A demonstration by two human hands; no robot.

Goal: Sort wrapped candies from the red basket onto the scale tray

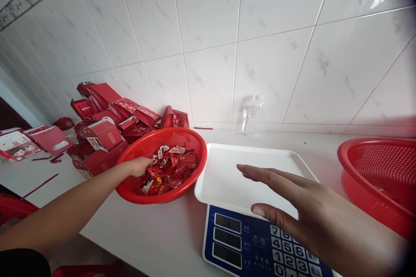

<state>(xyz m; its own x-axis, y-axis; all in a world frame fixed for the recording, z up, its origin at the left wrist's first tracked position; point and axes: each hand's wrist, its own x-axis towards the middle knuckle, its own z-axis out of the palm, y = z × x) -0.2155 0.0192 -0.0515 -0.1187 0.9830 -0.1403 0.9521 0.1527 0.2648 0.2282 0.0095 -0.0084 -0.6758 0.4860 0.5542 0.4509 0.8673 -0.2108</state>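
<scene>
the left hand (pixel 141 167) touches packets (pixel 169 165) in a red basket (pixel 202 156), right hand (pixel 313 207) above a scale (pixel 238 194).

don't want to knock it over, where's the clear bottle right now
The clear bottle stands right of centre in the head view, near the tiled wall, just beyond the white tray of the digital scale.

Glossy, mostly red packets (pixel 186 161) lie jumbled in a round red mesh basket (pixel 190 139), upright on the bench (pixel 139 233). Just beside it sits a scale (pixel 248 236) with a shallow white tray (pixel 224 173) and blue keypad panel (pixel 256 253).
</scene>
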